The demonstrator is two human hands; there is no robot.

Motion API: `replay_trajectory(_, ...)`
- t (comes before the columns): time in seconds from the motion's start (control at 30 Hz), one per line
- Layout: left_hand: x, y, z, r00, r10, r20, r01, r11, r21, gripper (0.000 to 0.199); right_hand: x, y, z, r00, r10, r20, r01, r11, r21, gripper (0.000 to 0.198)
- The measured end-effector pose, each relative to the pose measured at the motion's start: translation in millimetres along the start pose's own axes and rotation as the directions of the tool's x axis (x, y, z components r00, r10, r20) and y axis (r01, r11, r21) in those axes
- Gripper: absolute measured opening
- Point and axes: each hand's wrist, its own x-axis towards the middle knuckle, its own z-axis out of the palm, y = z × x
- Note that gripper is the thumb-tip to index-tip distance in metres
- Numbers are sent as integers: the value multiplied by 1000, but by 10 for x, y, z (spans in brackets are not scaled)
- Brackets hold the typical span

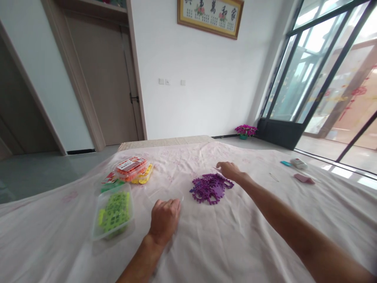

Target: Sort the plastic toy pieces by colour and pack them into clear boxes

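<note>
On the cloth, a clear plastic container [165, 193] lies at the middle, hard to see against the fabric. My left hand [165, 218] is closed at its near edge, knuckles up, seemingly gripping it. To the right, a loose pile of purple interlocking plastic pieces [210, 188] has a few blue-violet bits on its left side. Just beyond the pile's upper right is my right hand [229, 169], fingers bent together; whatever they pinch is hidden. A clear box [96, 230] of lime-green pieces [116, 210] stands left of my left hand.
Behind the green box are stacked packs: a red-orange one [131, 168], a yellow one [143, 175] and a green one [112, 182]. At the right on the pale cloth [250, 239] lie a white object [299, 163], a blue item [285, 163] and a pink piece [304, 179].
</note>
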Motion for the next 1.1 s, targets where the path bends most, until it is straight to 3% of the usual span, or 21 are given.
replay_trajectory(0.17,245,160,53,989,-136,51,136,991,6,25,-186,-478,-57,991,-133,8,133,991,15,38)
replay_trajectory(0.27,352,179,-5,987,-159,34,161,983,-90,39,-300,-644,-133,980,-198,21,196,979,61,39)
replay_trajectory(0.4,312,-31,-219,999,-12,-49,0,967,-254,43,-318,-668,-285,972,-233,42,222,960,173,38)
replay_trajectory(0.5,168,-268,-351,987,160,-18,-161,976,-146,53,-219,-629,-334,993,-117,17,110,971,214,40)
replay_trajectory(0.57,79,-387,-378,987,160,25,-159,987,-22,54,-152,-648,-296,999,-29,-37,36,983,182,42)
replay_trajectory(0.63,28,-456,-363,984,153,90,-159,985,61,43,-124,-720,-221,998,-24,-54,32,988,150,43)
replay_trajectory(0.73,24,-472,-308,973,133,187,-153,984,95,24,-165,-854,-137,982,-188,15,183,970,158,42)
replay_trajectory(0.87,87,-353,-238,968,74,241,-111,983,146,28,-201,-858,-193,912,-404,76,385,904,188,36)
replay_trajectory(0.97,148,-176,-198,964,6,265,-52,985,164,26,-102,-648,-248,954,-299,23,286,931,228,41)
replay_trajectory(1.03,180,-59,-190,961,-42,274,-1,988,153,23,-21,-431,-214,993,-120,-19,120,949,291,45)
replay_trajectory(1.1,196,8,-209,964,-52,259,28,995,95,23,20,-201,-118,992,125,-13,-113,932,343,48)
